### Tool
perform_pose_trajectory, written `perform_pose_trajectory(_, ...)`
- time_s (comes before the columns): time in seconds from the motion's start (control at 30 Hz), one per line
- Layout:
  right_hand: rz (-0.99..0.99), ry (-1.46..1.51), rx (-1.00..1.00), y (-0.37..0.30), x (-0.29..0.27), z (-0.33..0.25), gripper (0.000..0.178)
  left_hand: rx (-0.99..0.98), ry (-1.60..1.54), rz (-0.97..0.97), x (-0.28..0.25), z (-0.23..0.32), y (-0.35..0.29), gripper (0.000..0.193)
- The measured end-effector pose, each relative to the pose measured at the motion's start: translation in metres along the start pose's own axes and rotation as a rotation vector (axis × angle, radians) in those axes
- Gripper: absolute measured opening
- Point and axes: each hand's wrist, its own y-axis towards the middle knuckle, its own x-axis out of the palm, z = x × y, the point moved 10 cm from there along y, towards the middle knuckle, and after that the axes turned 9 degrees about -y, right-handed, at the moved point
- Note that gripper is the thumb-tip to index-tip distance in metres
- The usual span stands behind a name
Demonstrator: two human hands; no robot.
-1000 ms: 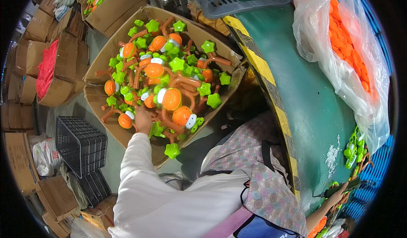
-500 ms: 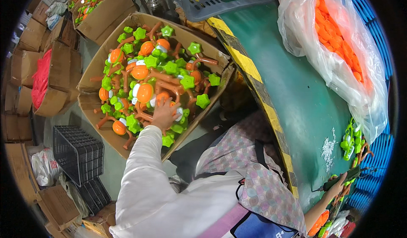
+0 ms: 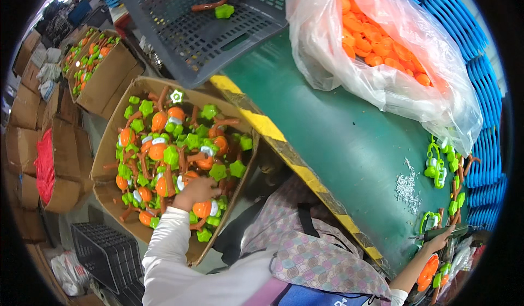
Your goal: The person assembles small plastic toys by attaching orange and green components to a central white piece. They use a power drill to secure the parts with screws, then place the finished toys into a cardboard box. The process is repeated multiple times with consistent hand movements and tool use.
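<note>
My left hand (image 3: pixel 195 192) is down in a cardboard box (image 3: pixel 123 210) heaped with plastic toy pieces (image 3: pixel 157 152): brown branches, green stars and round orange-and-white parts. Its fingers curl in among the pieces, next to an orange-and-white one (image 3: pixel 202 209), and what they grip is hidden. At the right end of the green table (image 3: pixel 327 126), my right hand (image 3: pixel 438 241) is closed round a slim dark electric screwdriver (image 3: pixel 445 232). Beside it lie green toy pieces (image 3: pixel 435 169) and brown branches with green parts (image 3: pixel 457 191).
A clear bag of orange parts (image 3: pixel 376 41) lies on the table near small white bits (image 3: pixel 407 187). A grey crate (image 3: pixel 240 25) at the far side holds one brown-and-green piece. Yellow-black tape (image 3: pixel 295 156) marks the table edge. Black crates (image 3: pixel 109 249) and cartons stand at left.
The view has shifted, bringing the grey crate's inside into sight. My left hand's fingers, spread over the heap before, are now curled in among the pieces. My right hand still holds the screwdriver.
</note>
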Motion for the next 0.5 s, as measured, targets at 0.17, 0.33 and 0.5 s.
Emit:
perform_pose_trajectory(0.17,-0.035,-0.013,0.034,0.038,-0.025,0.031,0.05,0.454,-0.412,0.432,-0.184,0.196,0.039,0.024)
perform_pose_trajectory(0.33,0.317,-0.65,-0.348,0.055,-0.058,0.004,0.076,0.6,-0.325,0.877,-0.294,0.221,0.137,0.024)
perform_pose_trajectory(0.5,0.502,-0.816,-1.011,-0.039,0.008,-0.1,0.061,0.388,-0.013,1.197,-0.393,0.169,0.234,0.053)
